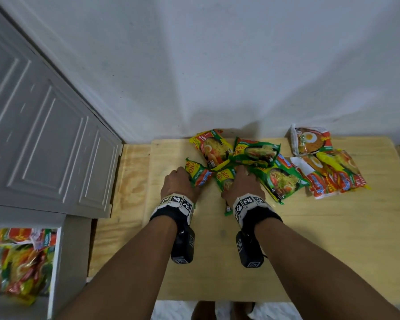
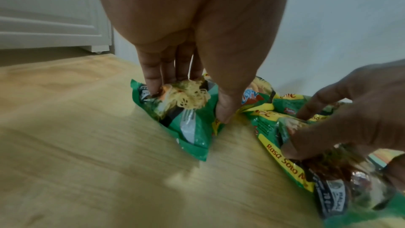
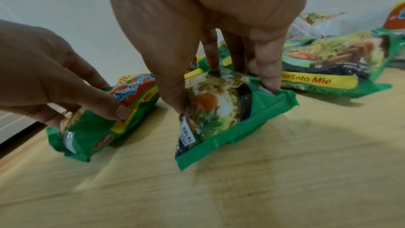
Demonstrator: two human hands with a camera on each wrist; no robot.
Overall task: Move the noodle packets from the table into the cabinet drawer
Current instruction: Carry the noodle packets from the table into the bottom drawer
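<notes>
Gripping one green packet each, left hand and right hand flank them.

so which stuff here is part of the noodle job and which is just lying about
Part of the job:
- left hand gripping a green packet
- right hand gripping another green packet
- loose packets on the table
- open drawer, already holding packets

Just there:
- grey cabinet door
- white wall

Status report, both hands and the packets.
Left hand grips one green packet; right hand grips another. Both on table. Drawer open, nothing blocking.
</notes>
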